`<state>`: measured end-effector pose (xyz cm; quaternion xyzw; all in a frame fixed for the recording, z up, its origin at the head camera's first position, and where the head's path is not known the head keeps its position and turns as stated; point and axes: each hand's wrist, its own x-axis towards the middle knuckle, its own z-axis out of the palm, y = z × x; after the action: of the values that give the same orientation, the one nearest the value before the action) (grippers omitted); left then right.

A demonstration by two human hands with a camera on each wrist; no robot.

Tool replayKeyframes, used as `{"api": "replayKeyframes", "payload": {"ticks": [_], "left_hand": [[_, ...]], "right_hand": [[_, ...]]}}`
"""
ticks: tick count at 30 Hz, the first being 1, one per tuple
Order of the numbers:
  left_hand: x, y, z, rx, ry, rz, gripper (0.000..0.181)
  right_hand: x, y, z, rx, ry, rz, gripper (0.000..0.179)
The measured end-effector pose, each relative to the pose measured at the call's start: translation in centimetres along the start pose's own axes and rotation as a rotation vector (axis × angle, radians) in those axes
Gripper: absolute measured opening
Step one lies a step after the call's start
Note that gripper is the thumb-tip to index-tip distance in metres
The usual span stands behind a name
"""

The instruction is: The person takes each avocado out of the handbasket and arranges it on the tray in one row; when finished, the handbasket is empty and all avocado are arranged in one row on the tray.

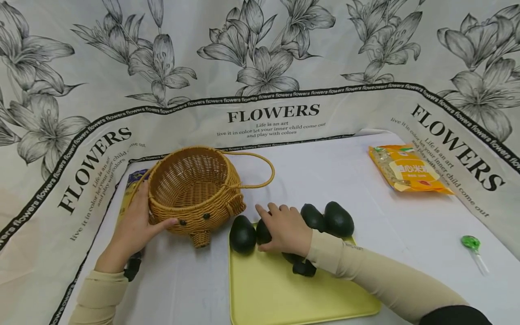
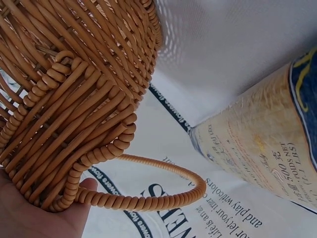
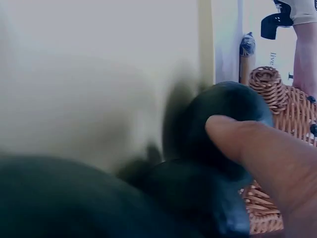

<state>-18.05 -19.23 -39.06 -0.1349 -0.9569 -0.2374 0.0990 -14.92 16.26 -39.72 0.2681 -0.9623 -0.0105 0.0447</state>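
A brown wicker basket (image 1: 195,198) with eyes, a snout and looped handles sits at left, its opening showing nothing inside. My left hand (image 1: 136,225) grips its left side, thumb across the front; in the left wrist view the hand (image 2: 44,213) holds the woven ear (image 2: 74,134). Several dark green avocados lie along the far part of a yellow tray (image 1: 284,298). My right hand (image 1: 286,228) grips an avocado (image 1: 263,232), fingers over its far side and thumb on the near side. Another avocado (image 1: 243,234) lies just left of it, nearest the basket.
An orange food packet (image 1: 410,169) lies at the back right, with a green lollipop (image 1: 472,246) nearer on the right. Behind the basket's left side lies a 500 g package (image 2: 262,134). Flower-printed cloth (image 1: 268,117) rises behind the white table.
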Motion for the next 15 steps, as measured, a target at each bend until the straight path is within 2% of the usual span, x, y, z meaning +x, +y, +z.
{"api": "replayKeyframes", "payload": {"ticks": [6, 10, 15], "left_hand": [[0.04, 0.05, 0.11, -0.009, -0.010, -0.010, 0.120], [0.07, 0.01, 0.16, -0.015, -0.006, -0.003, 0.119], [0.08, -0.06, 0.15, -0.023, -0.005, 0.007, 0.119]], "right_hand": [[0.34, 0.34, 0.60, 0.090, -0.053, -0.123, 0.087], [0.31, 0.62, 0.58, 0.114, -0.101, -0.188, 0.092], [0.29, 0.87, 0.56, 0.150, -0.182, -0.228, 0.099]]}}
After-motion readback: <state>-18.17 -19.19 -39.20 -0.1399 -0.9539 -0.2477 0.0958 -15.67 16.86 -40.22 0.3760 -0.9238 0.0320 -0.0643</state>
